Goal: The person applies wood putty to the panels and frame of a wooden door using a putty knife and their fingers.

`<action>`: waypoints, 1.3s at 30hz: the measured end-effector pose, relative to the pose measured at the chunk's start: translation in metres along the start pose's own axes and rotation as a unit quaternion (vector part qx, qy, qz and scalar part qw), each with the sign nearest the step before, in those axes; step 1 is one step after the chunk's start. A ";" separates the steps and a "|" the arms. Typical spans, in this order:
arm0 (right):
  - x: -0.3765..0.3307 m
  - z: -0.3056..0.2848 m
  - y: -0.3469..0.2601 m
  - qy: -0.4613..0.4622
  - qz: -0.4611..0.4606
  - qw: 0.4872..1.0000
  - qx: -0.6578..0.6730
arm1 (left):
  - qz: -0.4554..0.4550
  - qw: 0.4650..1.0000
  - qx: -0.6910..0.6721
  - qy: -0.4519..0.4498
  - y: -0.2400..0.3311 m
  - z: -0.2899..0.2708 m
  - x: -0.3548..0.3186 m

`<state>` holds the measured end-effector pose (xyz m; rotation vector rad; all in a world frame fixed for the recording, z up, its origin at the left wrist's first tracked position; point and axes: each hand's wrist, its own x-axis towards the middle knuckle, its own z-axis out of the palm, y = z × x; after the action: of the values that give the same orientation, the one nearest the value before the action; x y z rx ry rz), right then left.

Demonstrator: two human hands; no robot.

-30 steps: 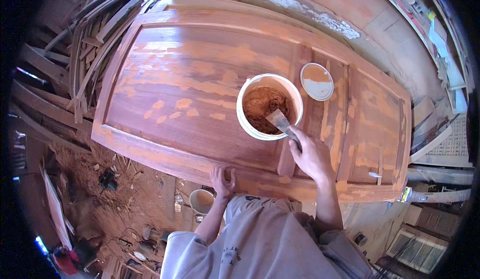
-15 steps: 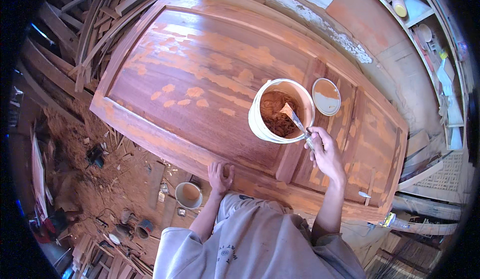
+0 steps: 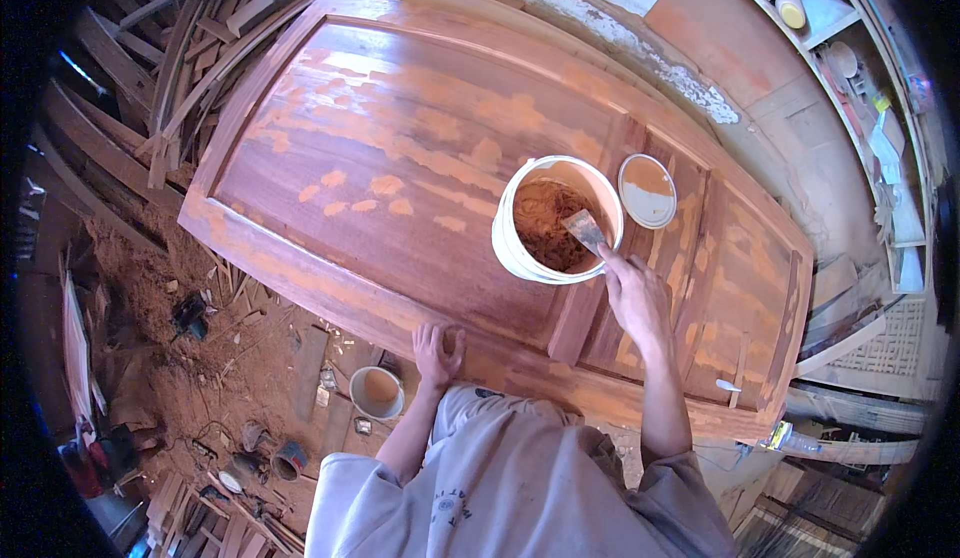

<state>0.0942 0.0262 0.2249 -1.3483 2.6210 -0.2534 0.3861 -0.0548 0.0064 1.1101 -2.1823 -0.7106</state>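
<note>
A brown wooden door (image 3: pixel 450 288), patched with orange filler, lies flat in front of me. On it stands a white bucket (image 3: pixel 508 243) of reddish-brown paste (image 3: pixel 545 220). My right hand (image 3: pixel 636 296) grips a putty knife (image 3: pixel 586 230) by its handle, which the fingers mostly hide. The knife's blade is inside the bucket, over the paste, its flat face showing grey with smears. My left hand (image 3: pixel 438 356) rests on the door's near edge, thumb apart from the fingers, holding nothing.
A round, smeared lid (image 3: pixel 648 192) lies just right of the bucket. Near the door's right end is a small white-tipped tool (image 3: pixel 728 386). Wood offcuts (image 3: pixel 190 68) pile up at far left. Below, a pail (image 3: pixel 377 392) stands on the sawdust-covered floor. Shelves (image 3: pixel 840 38) line the right.
My right hand has moved slightly up and closer to the bucket. The putty knife has turned, and its blade, orange-coated before, now shows a grey face. My left hand stays on the edge.
</note>
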 end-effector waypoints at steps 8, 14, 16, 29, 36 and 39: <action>-0.012 0.012 0.017 0.088 0.017 0.980 0.178 | 0.008 1.000 0.000 0.017 -0.003 0.003 0.000; -0.018 -0.003 0.016 0.065 0.012 0.987 0.149 | 0.014 1.000 -0.006 0.019 -0.003 0.004 -0.001; -0.017 0.013 0.026 0.090 0.002 0.979 0.183 | 0.027 0.999 -0.019 0.030 -0.001 0.005 -0.003; -0.048 0.025 0.024 -0.175 0.080 0.375 0.907 | 0.024 1.000 0.013 0.005 0.002 0.003 0.001; -0.101 0.030 0.029 -0.086 0.018 0.424 0.901 | -0.007 0.997 -0.066 -0.038 -0.037 0.027 -0.018; -0.136 0.032 0.049 0.018 0.049 0.537 0.842 | -0.005 0.986 -0.159 -0.046 -0.036 0.041 -0.020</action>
<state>0.1412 0.1632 0.1943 -0.3046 1.0670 -1.9857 0.3860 -0.0483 -0.0512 0.9389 -2.0460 -1.0892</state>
